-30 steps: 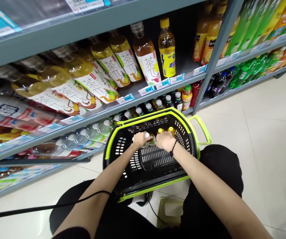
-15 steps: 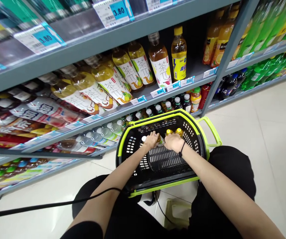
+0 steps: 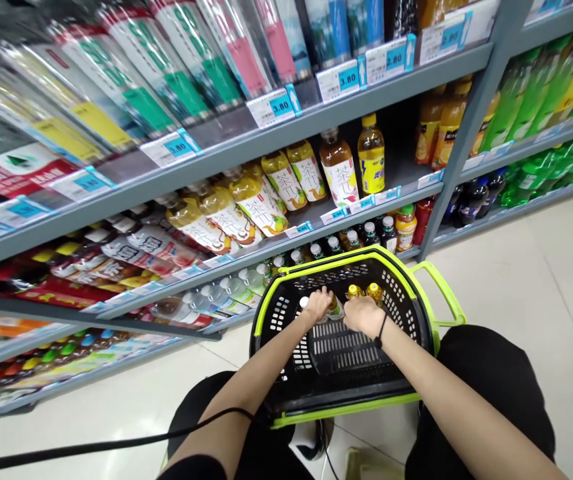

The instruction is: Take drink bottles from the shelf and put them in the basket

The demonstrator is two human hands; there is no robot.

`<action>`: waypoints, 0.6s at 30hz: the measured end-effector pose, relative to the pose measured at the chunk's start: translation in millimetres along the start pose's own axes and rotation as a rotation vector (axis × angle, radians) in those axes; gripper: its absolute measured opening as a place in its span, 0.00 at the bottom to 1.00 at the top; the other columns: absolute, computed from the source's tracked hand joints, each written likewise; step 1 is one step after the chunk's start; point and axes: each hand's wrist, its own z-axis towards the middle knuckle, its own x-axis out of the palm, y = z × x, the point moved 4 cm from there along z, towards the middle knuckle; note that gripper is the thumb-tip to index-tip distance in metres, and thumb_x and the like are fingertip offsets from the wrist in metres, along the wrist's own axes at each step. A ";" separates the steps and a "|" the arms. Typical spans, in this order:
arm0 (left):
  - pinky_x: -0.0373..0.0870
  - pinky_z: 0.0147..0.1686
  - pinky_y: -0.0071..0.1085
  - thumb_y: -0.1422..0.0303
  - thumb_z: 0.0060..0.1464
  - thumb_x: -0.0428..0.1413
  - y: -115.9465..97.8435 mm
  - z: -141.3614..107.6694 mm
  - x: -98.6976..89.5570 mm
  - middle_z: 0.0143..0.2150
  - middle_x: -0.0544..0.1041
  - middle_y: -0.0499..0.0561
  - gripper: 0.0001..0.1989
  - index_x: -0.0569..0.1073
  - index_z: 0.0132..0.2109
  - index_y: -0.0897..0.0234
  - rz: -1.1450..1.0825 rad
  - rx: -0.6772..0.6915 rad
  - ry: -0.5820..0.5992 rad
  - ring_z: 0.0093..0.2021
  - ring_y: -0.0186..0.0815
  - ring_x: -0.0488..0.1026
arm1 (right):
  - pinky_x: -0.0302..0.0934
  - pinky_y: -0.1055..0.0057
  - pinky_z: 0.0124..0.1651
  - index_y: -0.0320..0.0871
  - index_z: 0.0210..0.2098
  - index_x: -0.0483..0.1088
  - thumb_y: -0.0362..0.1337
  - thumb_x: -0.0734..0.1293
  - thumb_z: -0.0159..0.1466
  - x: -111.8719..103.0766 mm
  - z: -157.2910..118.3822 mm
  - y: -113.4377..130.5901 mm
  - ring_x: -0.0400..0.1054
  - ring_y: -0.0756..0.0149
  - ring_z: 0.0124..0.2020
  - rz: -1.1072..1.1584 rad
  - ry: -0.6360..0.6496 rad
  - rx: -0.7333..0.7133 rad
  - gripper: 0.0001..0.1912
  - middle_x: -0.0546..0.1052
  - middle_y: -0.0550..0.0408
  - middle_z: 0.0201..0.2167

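Both of my hands reach into a black shopping basket (image 3: 346, 390) with a lime-green rim, which stands between my knees. My left hand (image 3: 320, 303) is closed round a drink bottle (image 3: 335, 308) whose pale-labelled side shows between the hands. Just left of it is a white bottle cap (image 3: 304, 302). My right hand (image 3: 362, 315), with a dark band at its wrist, is curled in front of two yellow-capped bottles (image 3: 374, 292) along the basket's far side. Its fingertips are hidden, so what they hold cannot be made out.
Shelves (image 3: 246, 127) of bottled drinks with price tags rise in front of the basket. Tea bottles (image 3: 261, 207) and a yellow soda bottle (image 3: 371, 157) stand on the middle shelf. A green basket handle (image 3: 441, 293) sticks out right. A black cable (image 3: 116, 450) crosses at lower left.
The view has tilted up and shifted left, so more of the upper shelf shows and the basket sits lower and further right. Both hands stay in the basket in nearly the same pose.
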 end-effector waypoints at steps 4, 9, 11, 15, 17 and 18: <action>0.76 0.52 0.46 0.61 0.65 0.59 -0.3 -3.8 -7.2 0.60 0.72 0.60 0.23 0.69 0.62 0.66 -0.029 -0.012 -0.001 0.54 0.44 0.75 | 0.72 0.48 0.54 0.31 0.51 0.78 0.30 0.66 0.67 -3.3 -5.6 5.9 0.77 0.45 0.54 -0.058 0.031 0.004 0.15 0.80 0.31 0.52; 0.73 0.56 0.50 0.61 0.64 0.60 5.0 -14.9 -28.0 0.58 0.74 0.58 0.20 0.72 0.59 0.66 -0.115 -0.045 -0.027 0.57 0.46 0.73 | 0.71 0.49 0.56 0.31 0.52 0.77 0.33 0.67 0.70 -8.7 -12.0 12.6 0.77 0.49 0.54 -0.098 0.067 0.010 0.15 0.79 0.33 0.53; 0.71 0.58 0.51 0.61 0.64 0.60 13.8 -20.2 -43.4 0.56 0.76 0.58 0.17 0.74 0.55 0.67 -0.170 -0.100 -0.066 0.57 0.45 0.73 | 0.71 0.49 0.57 0.31 0.53 0.77 0.34 0.66 0.71 -9.5 -14.4 14.3 0.77 0.50 0.55 -0.110 0.074 0.010 0.15 0.79 0.34 0.55; 0.75 0.51 0.44 0.61 0.63 0.61 42.4 -32.6 -93.8 0.45 0.80 0.54 0.13 0.77 0.45 0.68 -0.347 -0.230 -0.231 0.47 0.40 0.78 | 0.71 0.50 0.58 0.32 0.53 0.77 0.35 0.66 0.72 -6.8 -15.6 16.4 0.76 0.50 0.55 -0.136 0.085 0.013 0.15 0.79 0.35 0.55; 0.75 0.45 0.38 0.63 0.62 0.60 62.0 -43.3 -130.8 0.39 0.81 0.53 0.09 0.78 0.41 0.66 -0.449 -0.274 -0.393 0.41 0.38 0.79 | 0.71 0.50 0.58 0.32 0.53 0.77 0.36 0.66 0.72 -3.5 -13.8 17.3 0.76 0.51 0.55 -0.145 0.091 0.015 0.15 0.79 0.36 0.54; 0.75 0.44 0.34 0.65 0.63 0.58 73.7 -50.9 -151.3 0.37 0.81 0.53 0.08 0.79 0.40 0.64 -0.491 -0.306 -0.499 0.39 0.38 0.79 | 0.71 0.50 0.58 0.33 0.52 0.77 0.37 0.67 0.72 -1.7 -12.5 17.7 0.76 0.51 0.55 -0.147 0.093 0.013 0.15 0.79 0.37 0.54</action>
